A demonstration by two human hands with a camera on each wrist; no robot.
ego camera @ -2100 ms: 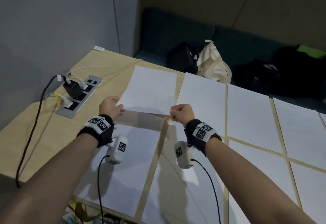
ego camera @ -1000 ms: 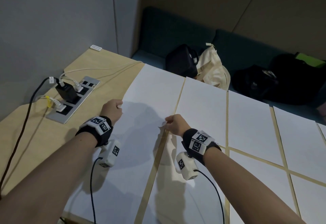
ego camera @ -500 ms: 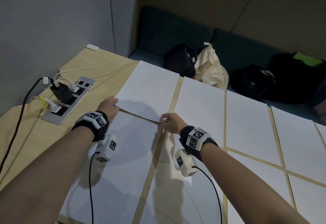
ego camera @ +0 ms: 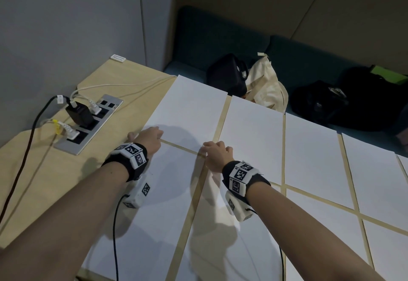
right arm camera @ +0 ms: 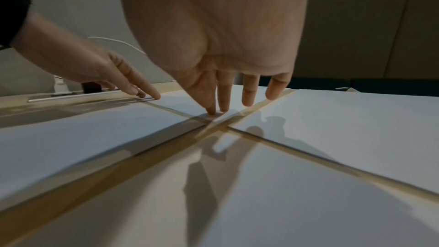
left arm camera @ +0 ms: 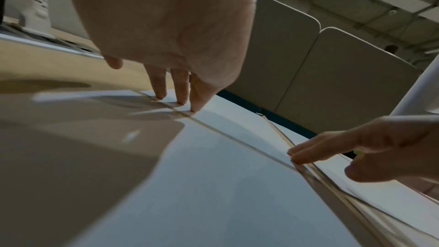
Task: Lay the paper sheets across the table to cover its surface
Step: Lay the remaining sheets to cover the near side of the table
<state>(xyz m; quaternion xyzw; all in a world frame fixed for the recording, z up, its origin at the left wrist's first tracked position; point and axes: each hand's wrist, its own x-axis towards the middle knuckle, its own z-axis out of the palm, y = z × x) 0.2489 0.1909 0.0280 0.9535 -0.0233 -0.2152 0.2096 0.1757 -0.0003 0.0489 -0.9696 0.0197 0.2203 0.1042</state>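
Since half a second ago the white paper sheet [ego camera: 189, 106] has dropped flat at the far left of the pale wooden bench [ego camera: 55, 170], bare wood beside it. Left wrist view: left hand [left arm camera: 171, 31] fingertips press its near edge. Right wrist view: right hand [right arm camera: 213, 31], fingers straight, presses its corner.

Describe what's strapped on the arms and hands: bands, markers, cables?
Bare forearms, no sleeves. Each wrist wears a black band topped by a white block with black square fiducial markers: left, right. Beneath each hangs a white camera pod, also marked, trailing a thin black cable. The hands wear nothing.
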